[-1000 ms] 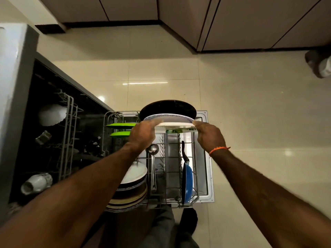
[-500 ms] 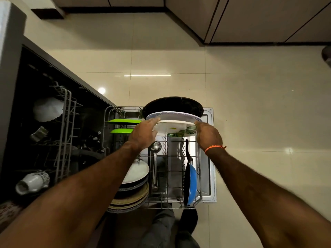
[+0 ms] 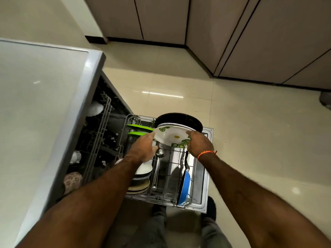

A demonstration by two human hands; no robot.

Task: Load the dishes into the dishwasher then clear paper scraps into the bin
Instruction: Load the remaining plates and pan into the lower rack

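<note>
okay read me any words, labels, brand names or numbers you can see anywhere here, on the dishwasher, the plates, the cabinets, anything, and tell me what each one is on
None: no readable text, brand or number shows in this picture.
White plate, held by both hands: only green leaf and yellow flower prints, no lettering.
Dishwasher top: plain grey, no label visible.
Cabinet doors: plain, unmarked.

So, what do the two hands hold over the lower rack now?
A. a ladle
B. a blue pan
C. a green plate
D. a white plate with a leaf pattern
D: the left hand and right hand grip opposite edges of the white plate, while the blue pan, green plates and ladle sit untouched in the rack.
</note>
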